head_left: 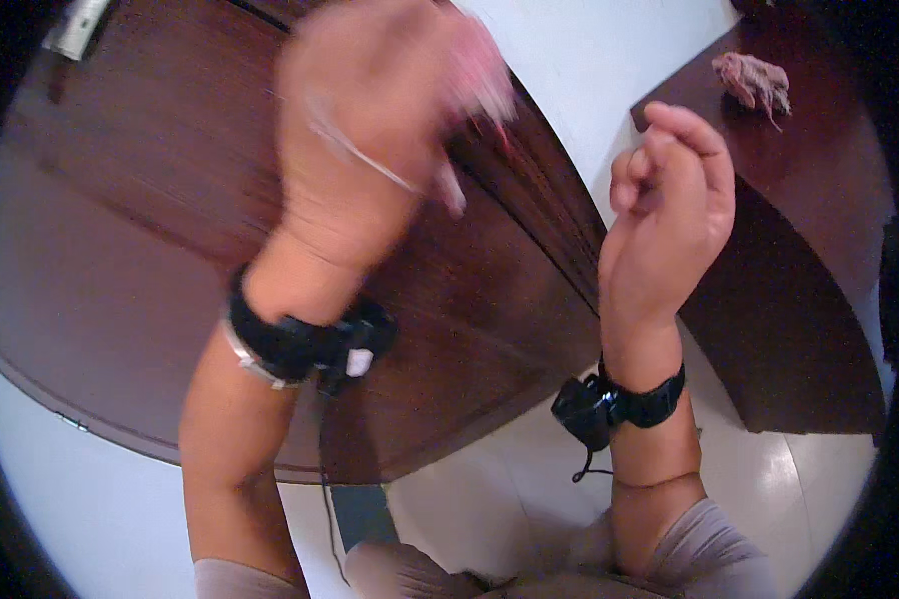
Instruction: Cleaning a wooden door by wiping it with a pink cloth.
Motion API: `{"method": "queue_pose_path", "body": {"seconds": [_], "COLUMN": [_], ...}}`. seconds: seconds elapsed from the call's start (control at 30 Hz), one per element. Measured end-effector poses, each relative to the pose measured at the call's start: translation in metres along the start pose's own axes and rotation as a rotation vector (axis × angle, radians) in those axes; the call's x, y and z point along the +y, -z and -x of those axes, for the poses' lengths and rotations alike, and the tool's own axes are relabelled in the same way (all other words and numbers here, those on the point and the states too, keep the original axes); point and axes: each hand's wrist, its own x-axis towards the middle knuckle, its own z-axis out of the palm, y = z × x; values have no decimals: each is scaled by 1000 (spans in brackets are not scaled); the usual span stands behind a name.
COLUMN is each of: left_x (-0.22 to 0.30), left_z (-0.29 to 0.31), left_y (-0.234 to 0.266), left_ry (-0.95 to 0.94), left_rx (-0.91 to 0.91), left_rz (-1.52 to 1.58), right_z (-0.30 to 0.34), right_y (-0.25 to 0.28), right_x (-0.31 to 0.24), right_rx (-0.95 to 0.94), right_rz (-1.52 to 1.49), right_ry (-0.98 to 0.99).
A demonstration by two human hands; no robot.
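My left hand (365, 130) is raised over a dark brown wooden panel (160, 290) and smeared by motion. Its fingers are wrapped round a pink cloth (481, 75) with a frayed, whitish edge; a small pinkish end (450, 190) pokes out below the hand. A pale string or thin band crosses the back of this hand. To the right, my right hand (669, 195) hangs in the air, palm turned inward, fingers loosely bent and partly apart with nothing seen in them. Both wrists wear black straps with small devices.
A crumpled pinkish rag (755, 84) lies on a second dark brown wooden surface (834, 165) at the far right. A metal fitting (76, 28) sits at the panel's upper left. Pale floor tiles (469, 489) show below, and a whitish wall or floor area (589, 60) lies between the wooden pieces.
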Motion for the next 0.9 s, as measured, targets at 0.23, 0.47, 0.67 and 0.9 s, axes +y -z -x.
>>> {"method": "queue_pose_path", "body": {"seconds": [0.23, 0.47, 0.67, 0.9], "left_x": [69, 139, 129, 164], "left_z": [28, 115, 144, 147], "left_y": [-28, -34, 0, -16], "left_ry": [30, 75, 1337, 1631], "left_rx": [-275, -553, -120, 364], "left_rz": [166, 491, 1260, 1584], "right_z": [-9, 5, 19, 82], "right_y": [19, -14, -14, 32], "right_x": [19, 5, 23, 44], "right_rx": [238, 121, -11, -741], "right_rz": [-105, -24, 120, 592], "right_ry": [-96, -23, -6, 138]}}
